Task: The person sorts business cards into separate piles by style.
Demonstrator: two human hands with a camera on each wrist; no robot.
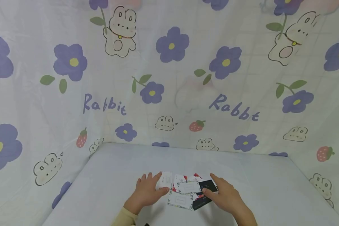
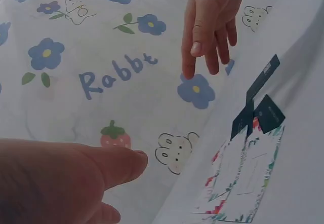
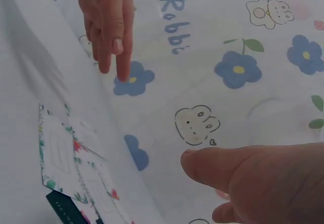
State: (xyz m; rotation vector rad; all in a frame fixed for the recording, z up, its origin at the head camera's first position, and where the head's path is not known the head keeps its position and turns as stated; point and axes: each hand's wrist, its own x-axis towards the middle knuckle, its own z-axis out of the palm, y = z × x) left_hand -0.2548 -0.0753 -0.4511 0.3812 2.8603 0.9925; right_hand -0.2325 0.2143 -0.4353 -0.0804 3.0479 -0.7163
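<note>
Overlapping cards lie in a loose group on the white table. Among them are white cards with floral borders [image 1: 180,201], black cards [image 1: 202,203] and a white card with printed lines [image 1: 166,180]. My left hand [image 1: 147,191] is at the left side of the group, fingers spread and holding nothing. On the opposite side, my right hand [image 1: 225,194] has its fingers extended by the black cards, with nothing gripped. The left wrist view shows both hands raised off the cards, the right hand [image 2: 211,26] pointing downward. Red flower prints show on some cards.
The white tabletop [image 1: 115,175] spreads around the cards. Behind and beside it hangs a pale curtain [image 1: 192,81] printed with purple flowers, rabbits, strawberries and lettering. Its lower part meets the table's back and side edges.
</note>
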